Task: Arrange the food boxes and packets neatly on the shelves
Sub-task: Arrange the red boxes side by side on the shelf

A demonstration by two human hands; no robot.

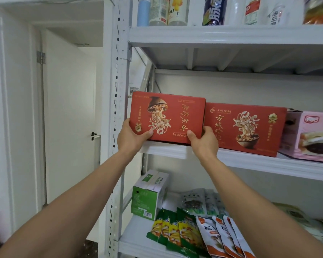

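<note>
Both forearms point(78, 192) reach up; my left hand point(131, 139) and right hand point(203, 143) hold a red cardboard noodle box point(166, 114), fingers point(148, 133) pinching its lower corners, at the white metal middle shelf point(250, 162), touching 1 matching red box point(246, 127). Its print is upside down; I judge it needs turning.

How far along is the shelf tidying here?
Done: one red noodle box and a pink box stand on the middle shelf; green packets and orange-white packets lie in rows below. In hand: left hand and right hand hold a second noodle box, print upside down, at the shelf's left end. Left: probably seating it and tidying the loose packets far right.
</note>
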